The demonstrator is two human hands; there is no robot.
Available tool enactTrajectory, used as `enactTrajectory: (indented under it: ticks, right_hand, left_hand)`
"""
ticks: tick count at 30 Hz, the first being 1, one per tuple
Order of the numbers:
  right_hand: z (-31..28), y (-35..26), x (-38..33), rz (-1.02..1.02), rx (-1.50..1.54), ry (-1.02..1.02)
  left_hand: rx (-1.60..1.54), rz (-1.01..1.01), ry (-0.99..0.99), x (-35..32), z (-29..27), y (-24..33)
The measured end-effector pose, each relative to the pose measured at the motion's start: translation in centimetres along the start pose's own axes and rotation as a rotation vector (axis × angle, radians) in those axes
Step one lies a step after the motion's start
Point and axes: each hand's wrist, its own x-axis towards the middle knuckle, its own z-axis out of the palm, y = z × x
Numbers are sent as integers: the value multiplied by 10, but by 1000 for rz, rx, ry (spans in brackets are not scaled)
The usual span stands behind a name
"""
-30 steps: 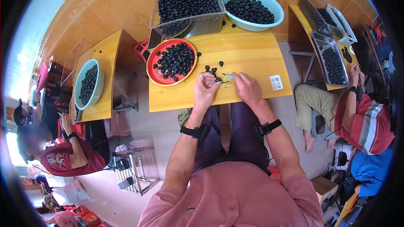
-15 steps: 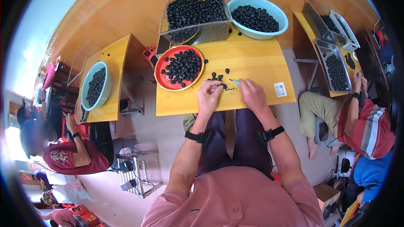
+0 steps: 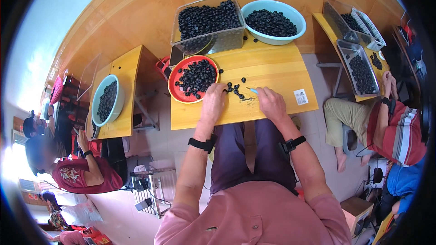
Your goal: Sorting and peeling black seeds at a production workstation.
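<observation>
1. Co-worker in dark red shirt (image 3: pixel 91 172), seated at a side table.
2. Pale blue basin (image 3: pixel 120 104), on that side table; filled with dark pieces.
3. Round red tray (image 3: pixel 176 92), yellow-rimmed, on the yellow table (image 3: pixel 284 68); black pieces heaped inside.
4. Clear plastic bin (image 3: pixel 222 41), behind the tray; full of black pieces.
5. Left hand (image 3: pixel 213 102), just beside the tray; fingers bent inward; cannot tell whether they are clamped on a piece.
6. Loose black pieces (image 3: pixel 241 96), small and round; on the tabletop, between the hands.
7. Blue-handled tool (image 3: pixel 254 91), thin; tip toward the loose pieces.
8. Right hand (image 3: pixel 272 103), thumb and fingers clamped on the tool.
9. Second basin (image 3: pixel 273 41), light blue, beside the bin; black pieces within.
10. White label (image 3: pixel 300 96), flat on the table.
</observation>
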Motion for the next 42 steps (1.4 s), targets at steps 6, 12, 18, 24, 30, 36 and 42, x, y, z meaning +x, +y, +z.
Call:
enactTrajectory:
  ticks: [6, 12, 18, 24, 30, 36, 42]
  right_hand:
    - [0, 0, 0, 14, 16, -10]
    - [1, -1, 0, 10, -5, -24]
    - [0, 1, -1, 9, -9, -33]
    - [1, 1, -1, 11, -6, -8]
    - [0, 0, 1, 4, 0, -8]
    - [-1, 0, 0, 5, -3, -14]
    - [1, 1, -2, -6, -8, 26]
  left_hand:
    - [130, -130, 32, -10, 18, 10]
    - [147, -223, 65, -20, 20, 12]
    - [-139, -496, 103, -22, 26, 21]
    - [-298, -438, 197, -19, 41, 29]
    - [-311, -299, 309, -21, 43, 28]
    - [-317, -355, 242, -18, 46, 37]
    - [-490, -428, 231, -19, 60, 45]
